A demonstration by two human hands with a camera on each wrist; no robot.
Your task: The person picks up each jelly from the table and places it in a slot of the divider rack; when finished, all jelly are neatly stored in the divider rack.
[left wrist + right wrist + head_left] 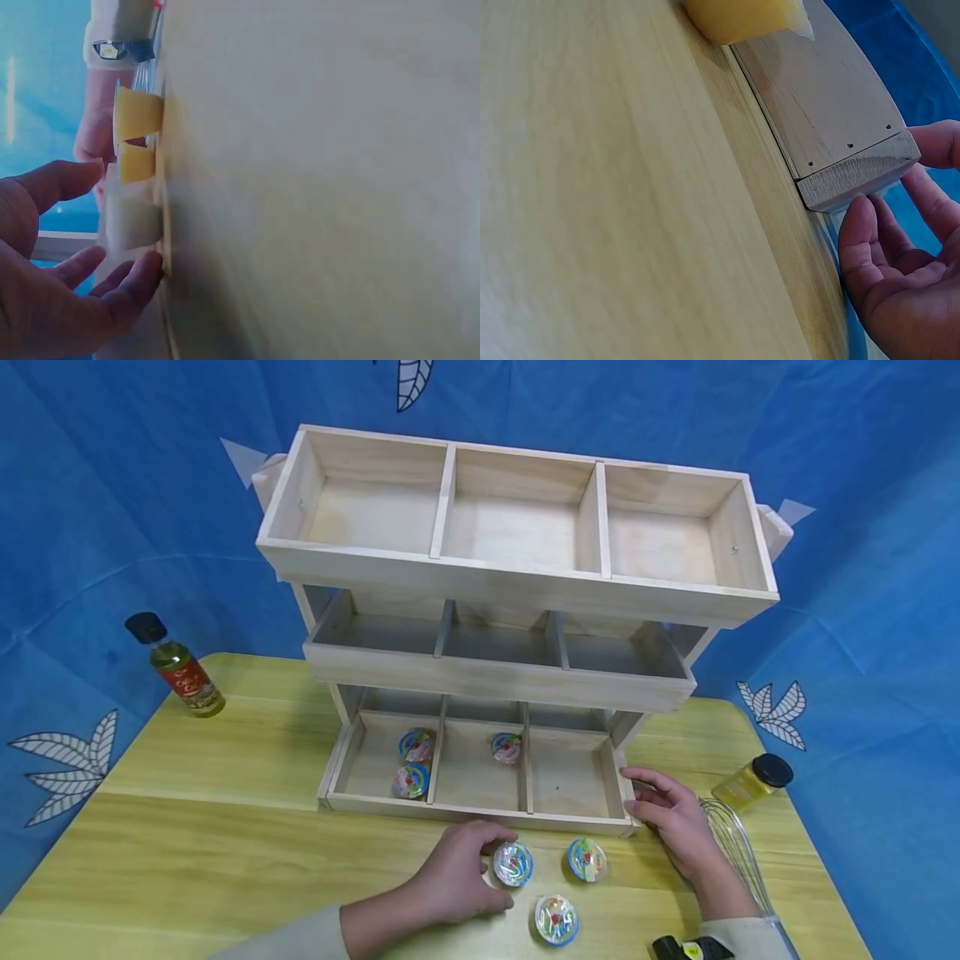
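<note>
My left hand [468,872] is at a small jelly cup [513,864] on the table, thumb and fingers spread around it. In the left wrist view the pale cup [135,223] stands between thumb and fingertips, with a gap on the thumb side. Two more jelly cups, one [587,860] to the right and one [557,920] nearer me, show yellow sides in that view. My right hand [675,818] touches the right end of the wooden rack's bottom tray [480,814], its fingertips at the corner. Several lidded jelly cups [411,781] lie in that tray's left and middle compartments.
The three-tier wooden rack [517,568] stands at the back, each tier divided into three compartments. An oil bottle [183,672] stands far left. Right of my right hand are a yellow jar with a black lid [750,781] and a wire whisk [738,852]. Blue cloth [112,527] hangs behind.
</note>
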